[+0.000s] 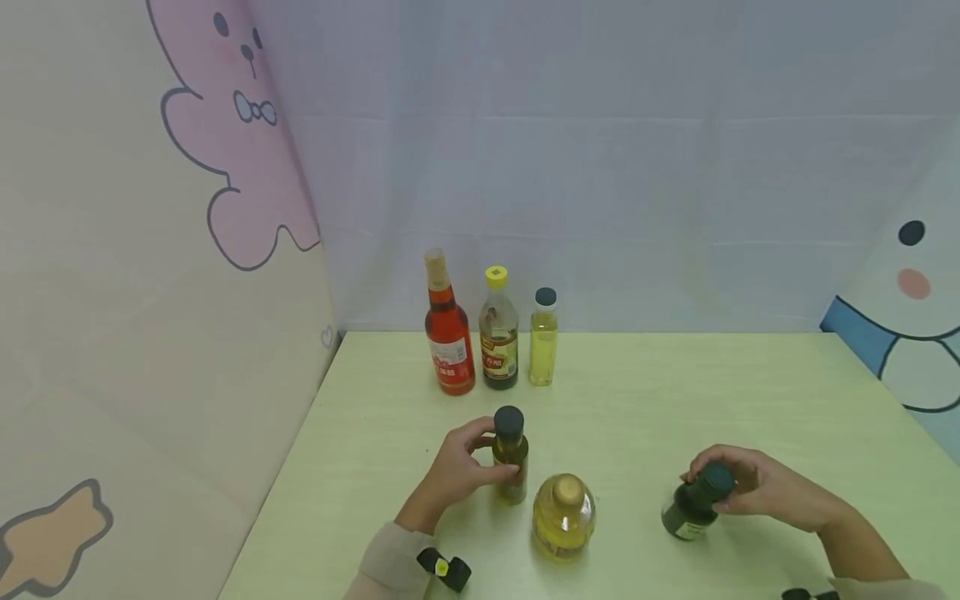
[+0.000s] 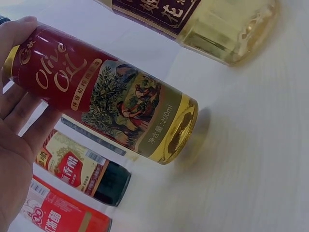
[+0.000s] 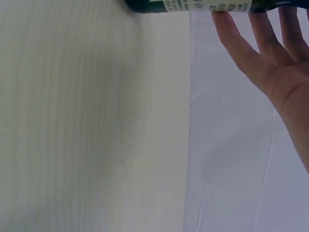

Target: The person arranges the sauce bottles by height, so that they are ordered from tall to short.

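My left hand (image 1: 463, 467) holds a small olive oil bottle (image 1: 512, 452) with a dark cap, thumb and fingers around its upper part. In the left wrist view the olive oil bottle (image 2: 116, 94) shows a red label with a painted scene, and its base is near the table. On the right, my right hand (image 1: 776, 490) grips a dark green bottle (image 1: 688, 511) by the neck, just under its green cap; the bottle leans. Only a strip of this green bottle (image 3: 207, 5) enters the right wrist view. Between the hands stands a rounded bottle of yellow oil (image 1: 564, 521) with a gold cap.
At the back of the pale table (image 1: 675, 383) stand a red vinegar bottle (image 1: 450, 350), a yellow-capped dark vinegar bottle (image 1: 498, 350) and a slim bottle of yellow oil (image 1: 543, 346), in a row. A curtain (image 1: 600, 167) hangs behind the table, and a wall (image 1: 150, 375) borders its left.
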Available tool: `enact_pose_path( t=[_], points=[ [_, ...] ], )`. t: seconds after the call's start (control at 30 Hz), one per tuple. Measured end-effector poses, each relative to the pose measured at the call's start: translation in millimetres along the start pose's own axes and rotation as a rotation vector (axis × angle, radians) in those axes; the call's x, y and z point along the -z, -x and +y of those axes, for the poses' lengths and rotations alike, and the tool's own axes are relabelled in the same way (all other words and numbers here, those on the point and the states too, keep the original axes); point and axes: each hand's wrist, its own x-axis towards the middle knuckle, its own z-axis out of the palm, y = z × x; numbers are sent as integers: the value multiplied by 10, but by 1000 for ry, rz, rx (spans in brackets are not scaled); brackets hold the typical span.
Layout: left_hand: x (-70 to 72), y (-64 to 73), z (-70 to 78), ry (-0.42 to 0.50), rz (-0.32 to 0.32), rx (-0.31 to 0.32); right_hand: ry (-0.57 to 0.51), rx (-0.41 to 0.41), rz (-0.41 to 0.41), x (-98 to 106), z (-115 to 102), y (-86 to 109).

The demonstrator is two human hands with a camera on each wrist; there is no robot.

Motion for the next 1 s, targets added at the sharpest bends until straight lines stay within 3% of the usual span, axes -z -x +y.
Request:
enact_pose_path(
  t=[0.47, 0.77, 1.0],
  points=[
    [-77, -270, 23, 19, 23, 17, -22, -10, 2, -4, 2, 11],
    [-116, -407, 36, 23, 24, -5, -31, -3, -4, -6, 9, 6],
    [-137, -554, 71, 23, 19, 56, -26, -16, 8, -11, -1, -3]
  ],
)
